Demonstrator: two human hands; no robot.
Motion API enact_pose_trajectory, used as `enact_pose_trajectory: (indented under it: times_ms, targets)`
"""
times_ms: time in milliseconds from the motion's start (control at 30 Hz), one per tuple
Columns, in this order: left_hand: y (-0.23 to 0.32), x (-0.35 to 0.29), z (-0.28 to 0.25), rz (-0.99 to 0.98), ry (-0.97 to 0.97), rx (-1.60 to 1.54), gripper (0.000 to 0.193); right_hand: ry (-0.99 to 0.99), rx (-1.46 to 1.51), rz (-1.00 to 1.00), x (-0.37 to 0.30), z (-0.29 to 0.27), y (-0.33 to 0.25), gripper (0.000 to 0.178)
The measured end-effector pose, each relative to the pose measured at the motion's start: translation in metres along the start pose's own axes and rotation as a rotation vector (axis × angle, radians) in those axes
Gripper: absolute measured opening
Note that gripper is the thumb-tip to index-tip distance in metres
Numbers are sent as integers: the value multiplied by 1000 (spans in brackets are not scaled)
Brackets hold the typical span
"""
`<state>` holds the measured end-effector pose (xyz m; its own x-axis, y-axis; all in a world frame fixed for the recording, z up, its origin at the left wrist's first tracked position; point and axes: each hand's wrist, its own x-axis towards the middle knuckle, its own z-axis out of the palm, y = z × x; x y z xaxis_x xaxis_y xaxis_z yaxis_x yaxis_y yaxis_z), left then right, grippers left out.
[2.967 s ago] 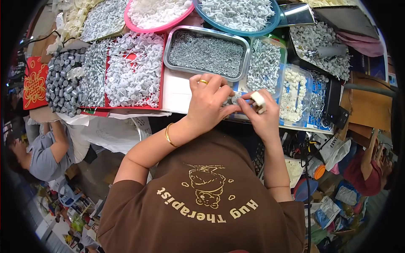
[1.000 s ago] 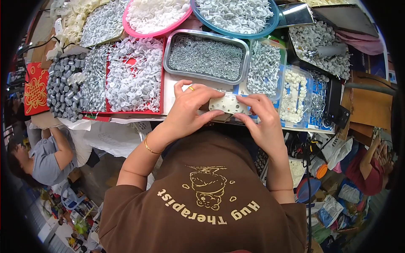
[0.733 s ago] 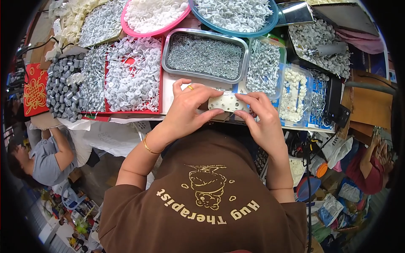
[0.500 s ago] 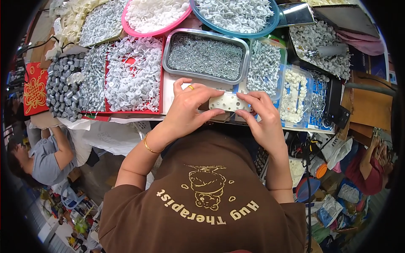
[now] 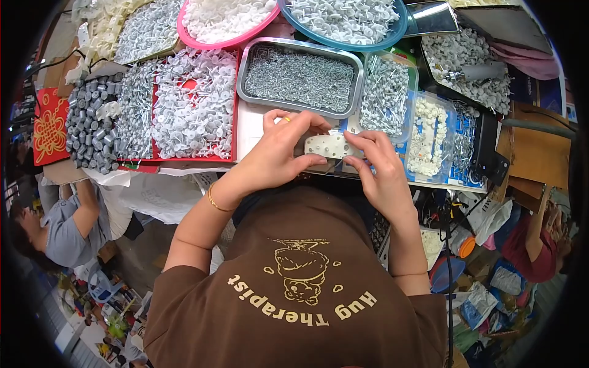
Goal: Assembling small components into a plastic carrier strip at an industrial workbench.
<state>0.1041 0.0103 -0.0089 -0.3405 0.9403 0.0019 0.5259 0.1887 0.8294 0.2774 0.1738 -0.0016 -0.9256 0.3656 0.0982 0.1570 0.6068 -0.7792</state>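
Observation:
At the table's front edge I hold a small white block with rows of round holes in its face. My left hand has its thumb along the block's lower left and its fingers bent over the upper left, a gold ring on one. My right hand pinches the right end between thumb and fingers. The block's back, and whatever the left fingertips touch there, is hidden. Just beyond the hands lies a steel tray of small metal screws or pins.
Left of the tray stands a red box of white plastic-headed nails, beside grey cylinders. To the right are clear tubs of metal and cream parts. Pink and teal bowls sit behind. Two people work at either side.
The left fingers have moved slightly up and right over the block's top edge. The block looks tipped a little, its upper edge now partly covered. The right hand is nearly unmoved.

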Motion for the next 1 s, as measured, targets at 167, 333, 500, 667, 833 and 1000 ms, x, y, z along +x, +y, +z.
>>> enact_pose_trajectory:
  times_ms: [167, 333, 500, 667, 833, 1000]
  targets:
    - [-4, 19, -9, 70, -130, -64, 52, -37, -20, 6, 5, -5, -7, 39]
    - [-6, 22, -13, 74, -256, 2, 52, -31, -57, 9, 5, -2, -5, 40]
    - [-3, 0, 1, 112, -64, 159, 48, -11, -84, -39, 8, -1, -2, 39]
    - [-11, -17, 22, 221, 192, 349, 50, -115, -7, 62, 18, -9, -3, 37]
    - [-17, -16, 33, 289, 300, 362, 55, -112, 39, 92, 20, -6, -2, 33]
    - [-15, -21, 33, 310, 328, 450, 52, -125, 71, 129, 19, -4, 0, 32]
